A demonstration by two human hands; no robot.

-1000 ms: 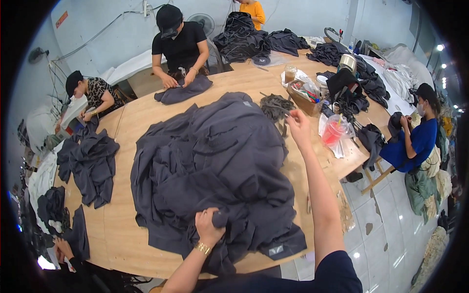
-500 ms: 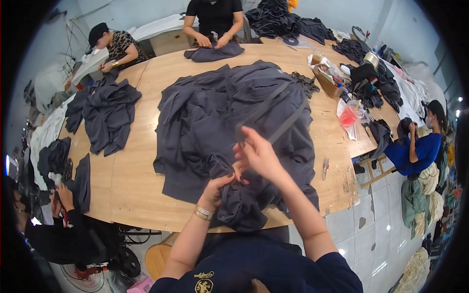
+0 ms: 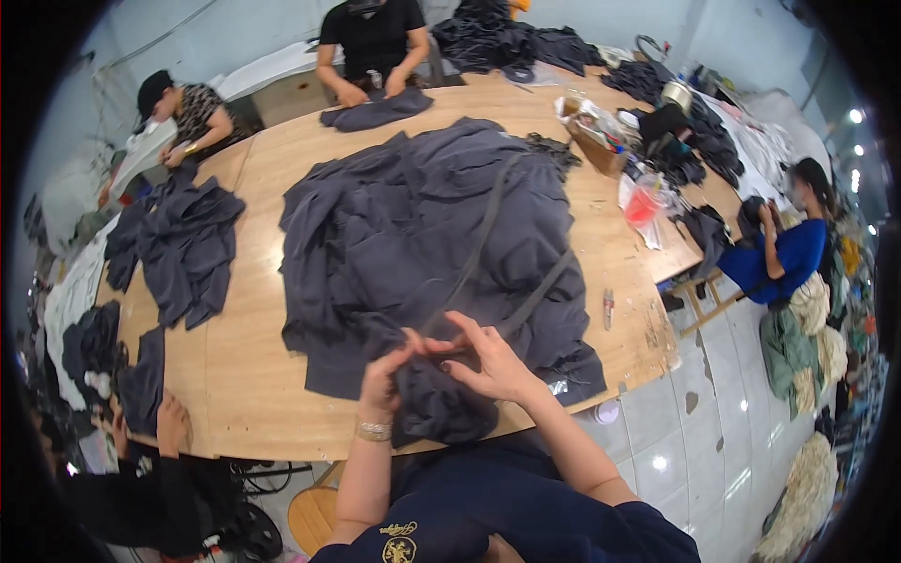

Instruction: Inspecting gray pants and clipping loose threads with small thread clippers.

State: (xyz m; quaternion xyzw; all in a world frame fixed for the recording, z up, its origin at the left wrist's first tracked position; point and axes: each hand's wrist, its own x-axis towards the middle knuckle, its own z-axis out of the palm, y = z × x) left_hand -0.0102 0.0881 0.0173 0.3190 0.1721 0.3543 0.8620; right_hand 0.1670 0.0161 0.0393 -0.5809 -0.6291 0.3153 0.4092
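A bunched dark grey garment (image 3: 446,408) lies at the table's near edge, in front of my body. My left hand (image 3: 383,380), with a bracelet at its wrist, is closed on the garment's upper part. My right hand (image 3: 493,366) comes in from the right, its fingertips meeting those of the left at the near end of a long dark strap (image 3: 486,230). The thumb stands apart from the curled fingers, and the exact grip is small and partly hidden. Beyond both hands spreads a big pile of dark grey garments (image 3: 375,235), the strap lying across it.
A marker-like tool (image 3: 608,310) lies right of the pile. Farther right are a cardboard box (image 3: 597,150) and a cup of red drink (image 3: 644,208). Several people work around the wooden table (image 3: 253,375); one person's hand (image 3: 172,427) rests at its left edge.
My right hand has come down and toward me, its fingertips now at my left hand. The strap has slackened across the pile. The whole view has shifted slightly.
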